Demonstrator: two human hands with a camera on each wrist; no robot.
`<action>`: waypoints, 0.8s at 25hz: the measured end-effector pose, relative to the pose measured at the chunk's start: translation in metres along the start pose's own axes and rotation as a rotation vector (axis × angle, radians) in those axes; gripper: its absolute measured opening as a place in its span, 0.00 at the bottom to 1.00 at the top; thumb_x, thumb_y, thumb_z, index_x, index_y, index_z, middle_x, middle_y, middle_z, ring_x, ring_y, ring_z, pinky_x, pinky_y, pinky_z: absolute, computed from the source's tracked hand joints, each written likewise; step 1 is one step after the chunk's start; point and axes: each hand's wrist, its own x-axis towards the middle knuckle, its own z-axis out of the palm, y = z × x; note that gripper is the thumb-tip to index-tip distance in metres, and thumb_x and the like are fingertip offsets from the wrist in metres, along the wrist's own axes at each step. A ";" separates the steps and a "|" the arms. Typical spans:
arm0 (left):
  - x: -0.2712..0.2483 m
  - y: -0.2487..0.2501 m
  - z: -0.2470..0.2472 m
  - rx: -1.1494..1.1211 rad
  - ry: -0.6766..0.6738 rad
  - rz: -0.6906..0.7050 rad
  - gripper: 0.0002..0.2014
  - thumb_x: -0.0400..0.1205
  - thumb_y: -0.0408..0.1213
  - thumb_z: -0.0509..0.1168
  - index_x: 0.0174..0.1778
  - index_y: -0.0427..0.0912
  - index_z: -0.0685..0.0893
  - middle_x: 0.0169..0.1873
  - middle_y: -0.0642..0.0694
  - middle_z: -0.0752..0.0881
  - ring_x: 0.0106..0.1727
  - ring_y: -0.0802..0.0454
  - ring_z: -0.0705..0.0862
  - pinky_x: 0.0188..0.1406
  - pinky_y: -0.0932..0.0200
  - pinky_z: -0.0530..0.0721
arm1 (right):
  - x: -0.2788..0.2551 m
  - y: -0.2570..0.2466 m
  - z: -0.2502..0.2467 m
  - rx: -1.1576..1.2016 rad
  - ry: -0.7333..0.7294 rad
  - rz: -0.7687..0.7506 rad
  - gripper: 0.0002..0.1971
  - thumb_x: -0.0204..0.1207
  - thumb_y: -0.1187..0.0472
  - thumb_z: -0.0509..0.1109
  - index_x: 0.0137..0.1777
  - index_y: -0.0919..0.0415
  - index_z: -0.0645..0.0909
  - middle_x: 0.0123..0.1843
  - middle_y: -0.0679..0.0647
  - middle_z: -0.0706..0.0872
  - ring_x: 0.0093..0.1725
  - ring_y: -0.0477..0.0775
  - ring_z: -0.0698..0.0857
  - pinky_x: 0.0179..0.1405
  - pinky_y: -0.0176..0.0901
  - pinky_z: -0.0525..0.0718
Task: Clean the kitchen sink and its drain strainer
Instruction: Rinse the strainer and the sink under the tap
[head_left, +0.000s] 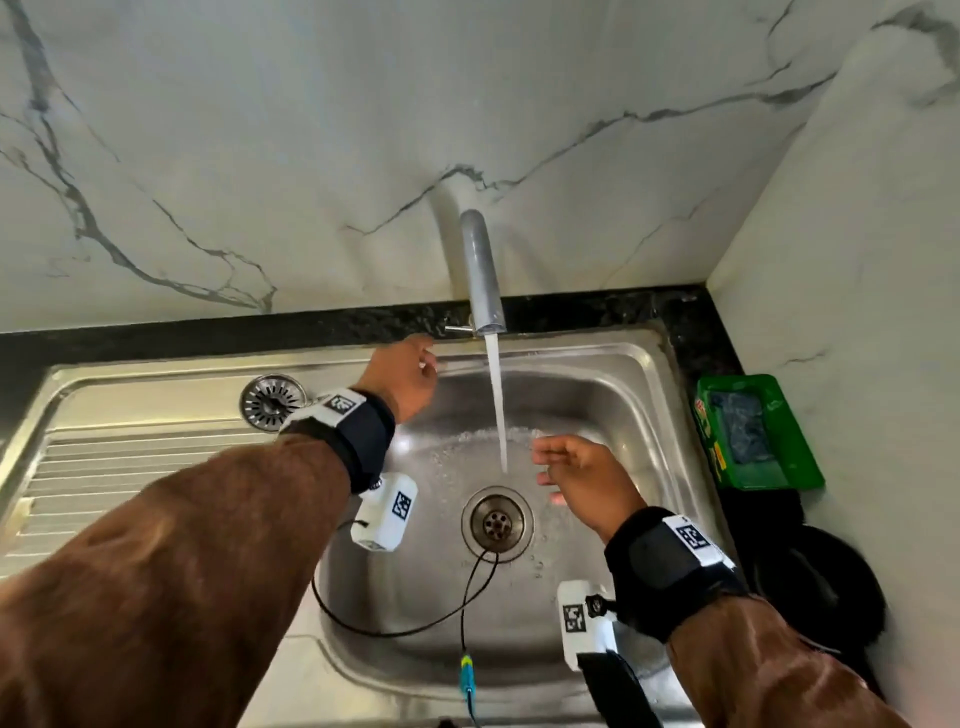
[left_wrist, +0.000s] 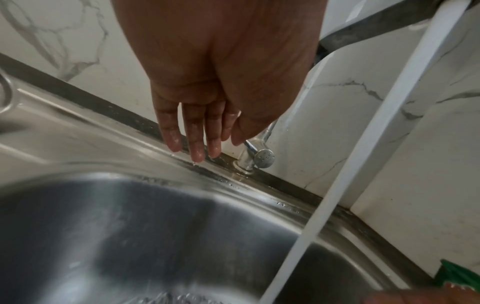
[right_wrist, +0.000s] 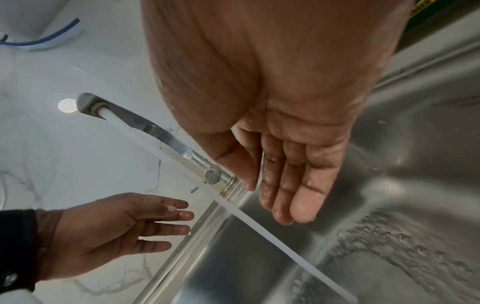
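Observation:
Water runs from the grey tap (head_left: 482, 270) into the steel sink (head_left: 587, 395), above the open drain hole (head_left: 497, 522). The drain strainer (head_left: 272, 401) lies on the drainboard at the left. My left hand (head_left: 413, 376) hovers at the sink's back rim, its wet fingers (left_wrist: 194, 142) straight and just short of the tap lever (left_wrist: 255, 154). My right hand (head_left: 576, 473) is held open just right of the water stream (head_left: 498, 400), fingers (right_wrist: 291, 185) wet and relaxed. Neither hand holds anything.
A green tray (head_left: 756, 431) with a dark scrubber sits on the black counter right of the sink. A dark round object (head_left: 821, 587) lies in front of it. Marble walls close in the back and right. The ribbed drainboard (head_left: 104, 478) extends left.

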 end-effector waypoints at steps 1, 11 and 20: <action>0.007 0.002 -0.001 -0.001 -0.022 0.000 0.23 0.83 0.31 0.56 0.75 0.38 0.75 0.62 0.42 0.87 0.61 0.44 0.85 0.63 0.64 0.80 | 0.000 0.000 0.001 0.022 0.001 0.012 0.19 0.76 0.73 0.60 0.57 0.52 0.86 0.55 0.49 0.90 0.52 0.56 0.90 0.53 0.52 0.87; 0.037 -0.007 0.012 -0.255 -0.053 0.013 0.18 0.84 0.31 0.58 0.68 0.41 0.82 0.54 0.51 0.91 0.58 0.53 0.87 0.69 0.56 0.81 | -0.031 0.003 0.015 0.230 0.146 0.143 0.19 0.77 0.74 0.60 0.54 0.55 0.88 0.50 0.51 0.93 0.47 0.54 0.91 0.42 0.44 0.85; 0.038 -0.003 0.009 -0.651 -0.058 -0.100 0.13 0.82 0.23 0.56 0.47 0.39 0.85 0.43 0.45 0.92 0.39 0.53 0.90 0.35 0.64 0.84 | -0.025 0.014 0.044 0.354 0.234 0.212 0.16 0.79 0.75 0.59 0.52 0.61 0.88 0.49 0.57 0.93 0.47 0.57 0.91 0.49 0.48 0.87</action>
